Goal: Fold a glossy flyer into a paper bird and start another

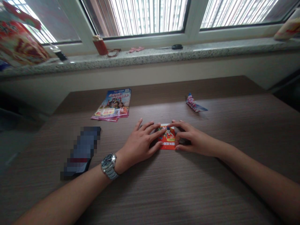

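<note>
A small red printed paper, apparently a folded flyer with cartoon figures and upside-down lettering, lies flat on the table between my hands. My left hand rests palm down, its fingers spread, with the fingertips and thumb pressing on the paper's left part. A metal wristwatch is on that wrist. At the paper's right edge my right hand has curled fingers and thumb gripping the side, the index fingertip near the top corner. The fingers cover parts of the print.
A stack of colourful flyers lies at the back left of the wooden table. A phone, partly pixelated, is left of my forearm. A folded paper piece stands at back right. The stone windowsill carries a red container.
</note>
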`<state>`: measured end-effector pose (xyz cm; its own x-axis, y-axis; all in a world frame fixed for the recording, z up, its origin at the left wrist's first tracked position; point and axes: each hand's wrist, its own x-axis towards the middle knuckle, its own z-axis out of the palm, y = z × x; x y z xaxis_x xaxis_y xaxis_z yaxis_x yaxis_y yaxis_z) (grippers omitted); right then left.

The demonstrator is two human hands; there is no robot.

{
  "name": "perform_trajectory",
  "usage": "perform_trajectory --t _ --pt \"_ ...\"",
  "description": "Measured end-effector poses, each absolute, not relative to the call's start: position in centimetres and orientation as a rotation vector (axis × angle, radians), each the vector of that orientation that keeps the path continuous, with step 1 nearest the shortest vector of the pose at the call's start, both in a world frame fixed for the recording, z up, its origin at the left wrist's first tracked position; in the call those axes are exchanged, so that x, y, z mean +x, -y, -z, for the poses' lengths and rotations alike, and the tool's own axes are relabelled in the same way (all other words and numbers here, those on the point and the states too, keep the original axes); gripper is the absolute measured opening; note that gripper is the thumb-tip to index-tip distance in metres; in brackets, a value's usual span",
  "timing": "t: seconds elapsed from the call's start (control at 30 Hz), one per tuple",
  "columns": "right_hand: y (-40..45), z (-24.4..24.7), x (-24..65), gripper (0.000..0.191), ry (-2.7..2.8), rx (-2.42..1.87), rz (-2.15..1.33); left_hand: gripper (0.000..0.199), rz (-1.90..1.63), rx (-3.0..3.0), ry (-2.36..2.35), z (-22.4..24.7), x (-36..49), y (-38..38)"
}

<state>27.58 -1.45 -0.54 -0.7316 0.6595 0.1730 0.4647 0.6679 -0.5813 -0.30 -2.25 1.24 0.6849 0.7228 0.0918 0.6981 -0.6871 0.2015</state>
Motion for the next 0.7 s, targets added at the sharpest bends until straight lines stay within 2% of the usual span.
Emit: perform_trajectory --t 0.27,0.47,0.7 --pt "1.4 0.4 27.8 0.010 2.383 -0.892 -0.773 0.051 -0.262 2.741 -1.154 -1.1 -0.3 2.2" --pt "0.7 1.0 27.2 0.005 2.215 -1.091 -0.531 0.050 -0.303 2.741 -1.146 -1.1 -0.3 2.1" --pt "0.5 0.9 26.5 0.006 2.235 -1.186 -0.496 0.049 -0.289 2.741 -1.150 -1.1 -0.3 2.2"
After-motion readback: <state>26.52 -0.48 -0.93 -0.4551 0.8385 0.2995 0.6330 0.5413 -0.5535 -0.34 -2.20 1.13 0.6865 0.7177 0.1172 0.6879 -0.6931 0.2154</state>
